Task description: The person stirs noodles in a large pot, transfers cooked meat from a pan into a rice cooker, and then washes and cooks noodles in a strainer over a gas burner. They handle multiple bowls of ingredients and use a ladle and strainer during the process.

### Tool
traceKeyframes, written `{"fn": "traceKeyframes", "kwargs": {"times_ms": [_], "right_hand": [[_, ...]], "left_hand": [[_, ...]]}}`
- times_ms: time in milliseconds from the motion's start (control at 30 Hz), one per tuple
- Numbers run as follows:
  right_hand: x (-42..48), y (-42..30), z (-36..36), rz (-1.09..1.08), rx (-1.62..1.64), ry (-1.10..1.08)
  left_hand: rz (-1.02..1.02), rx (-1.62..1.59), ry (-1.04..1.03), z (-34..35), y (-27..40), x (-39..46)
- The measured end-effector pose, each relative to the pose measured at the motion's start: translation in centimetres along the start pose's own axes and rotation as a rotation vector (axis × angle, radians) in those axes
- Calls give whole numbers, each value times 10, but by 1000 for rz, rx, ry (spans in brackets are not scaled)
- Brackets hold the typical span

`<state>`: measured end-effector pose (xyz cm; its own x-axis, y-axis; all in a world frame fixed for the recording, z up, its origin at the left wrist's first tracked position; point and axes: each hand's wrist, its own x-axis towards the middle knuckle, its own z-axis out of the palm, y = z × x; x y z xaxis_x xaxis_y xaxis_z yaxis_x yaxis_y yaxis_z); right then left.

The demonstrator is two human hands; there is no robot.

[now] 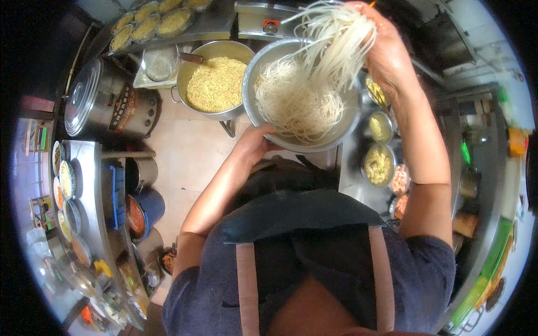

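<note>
A large metal bowl (302,145) is held tilted against the front of my body, with thin white noodles (294,101) inside. My left hand (259,140) grips its near left rim. Above the bowl's far right side, my right hand (384,46) is closed around a bunch of wider, translucent white noodles (336,46) whose strands hang down into the bowl. Left of the bowl is a metal pot (235,115) of yellow noodles (216,86), with a brown handle lying over its rim.
Bowls of cut food (378,164) line the metal counter (351,185) at right. A large lidded steel cooker (136,105) stands at left. Plates of yellow noodles (174,22) sit on the far shelf. Dishes (67,179) stand on the left counter, above a blue bucket (155,208).
</note>
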<state>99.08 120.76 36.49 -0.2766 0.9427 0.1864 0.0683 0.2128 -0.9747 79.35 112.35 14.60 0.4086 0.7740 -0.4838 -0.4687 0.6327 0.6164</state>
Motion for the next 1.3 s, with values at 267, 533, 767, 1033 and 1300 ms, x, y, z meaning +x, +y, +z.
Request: {"fn": "traceKeyframes", "kwargs": {"times_ms": [267, 533, 767, 1033, 1300], "right_hand": [[30, 173, -52, 242, -992, -326], [69, 230, -31, 232, -1222, -250], [134, 203, -79, 254, -839, -78], [212, 113, -133, 182, -479, -11], [247, -14, -139, -298, -890, 234]], "left_hand": [[-34, -68, 48, -11, 30, 70], [-111, -129, 37, -21, 64, 116], [-81, 9, -10, -38, 76, 162], [152, 618, -106, -9, 118, 186], [-2, -182, 79, -10, 96, 234]]}}
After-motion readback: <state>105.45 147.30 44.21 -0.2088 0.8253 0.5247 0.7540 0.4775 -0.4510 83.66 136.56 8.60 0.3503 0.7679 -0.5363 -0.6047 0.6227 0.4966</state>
